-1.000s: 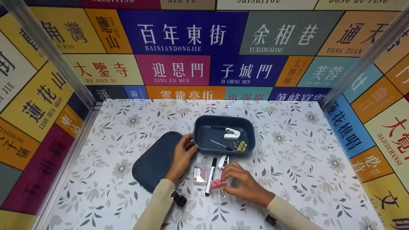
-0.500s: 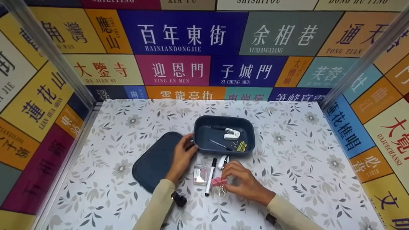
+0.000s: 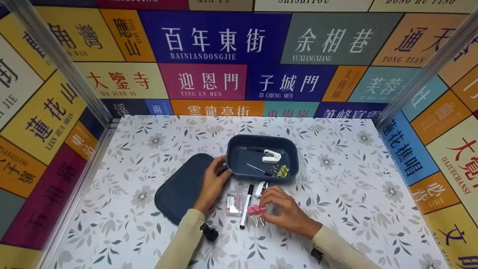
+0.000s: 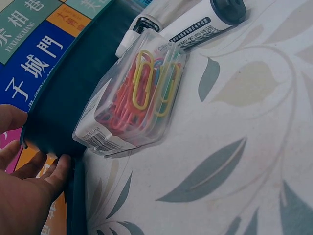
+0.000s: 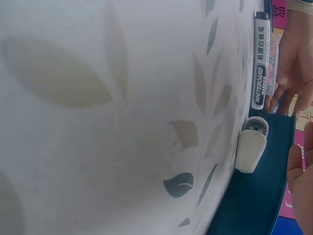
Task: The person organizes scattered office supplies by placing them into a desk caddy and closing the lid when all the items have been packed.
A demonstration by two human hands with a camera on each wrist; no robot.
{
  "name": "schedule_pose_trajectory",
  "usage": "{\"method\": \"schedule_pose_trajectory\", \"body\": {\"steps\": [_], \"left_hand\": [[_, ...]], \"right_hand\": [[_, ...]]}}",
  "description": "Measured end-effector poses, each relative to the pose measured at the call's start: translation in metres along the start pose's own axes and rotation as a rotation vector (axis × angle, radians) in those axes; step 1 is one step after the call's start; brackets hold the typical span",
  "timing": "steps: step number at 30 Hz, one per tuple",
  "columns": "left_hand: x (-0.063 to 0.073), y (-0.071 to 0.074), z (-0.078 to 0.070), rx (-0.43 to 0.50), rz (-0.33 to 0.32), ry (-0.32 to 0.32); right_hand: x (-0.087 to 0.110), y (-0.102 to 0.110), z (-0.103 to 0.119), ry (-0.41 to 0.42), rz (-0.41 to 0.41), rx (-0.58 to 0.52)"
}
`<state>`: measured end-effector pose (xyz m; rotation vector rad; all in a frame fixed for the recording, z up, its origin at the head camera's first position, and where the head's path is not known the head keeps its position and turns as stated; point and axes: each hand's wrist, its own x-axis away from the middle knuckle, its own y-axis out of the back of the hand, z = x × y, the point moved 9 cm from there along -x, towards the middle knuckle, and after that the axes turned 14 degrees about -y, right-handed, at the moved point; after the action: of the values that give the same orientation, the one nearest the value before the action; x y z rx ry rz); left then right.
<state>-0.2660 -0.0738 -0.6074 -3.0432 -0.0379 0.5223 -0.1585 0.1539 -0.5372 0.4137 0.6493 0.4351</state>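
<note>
Pinching the pink binder clip btwn thumb + fingers, R hand sits on the near side of the box, so it's closest to clip. Clip's long side's approx parallel to box's long edge. L hand loosely spread, touching box's near-left corner, no grip afaict.

The marker reads 易擦白板笔 and WHITEBOARD MARKER. The clip box bears a barcode label, its digits seemingly too small to read. On coloured panels of the back wall stand 百年東街 BAINIANDONGJIE, 余相巷 YUXIANGXIANG, 迎恩門 YING EN MEN, 子城門 ZI CHENG MEN, DA JIAN SI and 通天 TONG TIAN. The left wall carries 蓮花山 LIAN HUA SHAN; the right wall, DAJUECHANSI and BIBEI.
</note>
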Motion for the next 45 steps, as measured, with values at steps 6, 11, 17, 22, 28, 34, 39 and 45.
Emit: {"method": "schedule_pose_trajectory", "body": {"steps": [6,11,17,22,28,34,39,45], "left_hand": [[-0.001,-0.001,-0.002,0.023,-0.005,-0.004],[-0.001,-0.001,-0.003,0.021,-0.003,-0.009],[-0.001,-0.001,-0.002,0.007,-0.003,-0.019],[-0.001,0.000,-0.002,0.010,-0.005,-0.015],[0.001,-0.001,-0.002,0.003,0.001,-0.004],[0.001,-0.001,-0.002,0.006,-0.005,-0.006],[0.000,-0.001,-0.002,0.016,-0.008,-0.018],[-0.002,-0.001,-0.003,0.033,-0.011,-0.023]], "right_hand": [[-0.003,0.001,0.000,0.000,-0.011,0.011],[-0.005,0.002,-0.002,0.009,-0.024,0.007],[-0.007,0.003,-0.003,0.002,-0.037,0.014],[-0.010,0.007,-0.002,0.010,-0.042,0.016],[-0.012,0.009,-0.001,0.011,-0.038,0.003],[-0.014,0.012,-0.002,0.010,-0.050,0.014],[-0.017,0.017,-0.001,0.018,-0.066,0.031],[-0.021,0.021,-0.004,0.024,-0.073,0.023]]}}
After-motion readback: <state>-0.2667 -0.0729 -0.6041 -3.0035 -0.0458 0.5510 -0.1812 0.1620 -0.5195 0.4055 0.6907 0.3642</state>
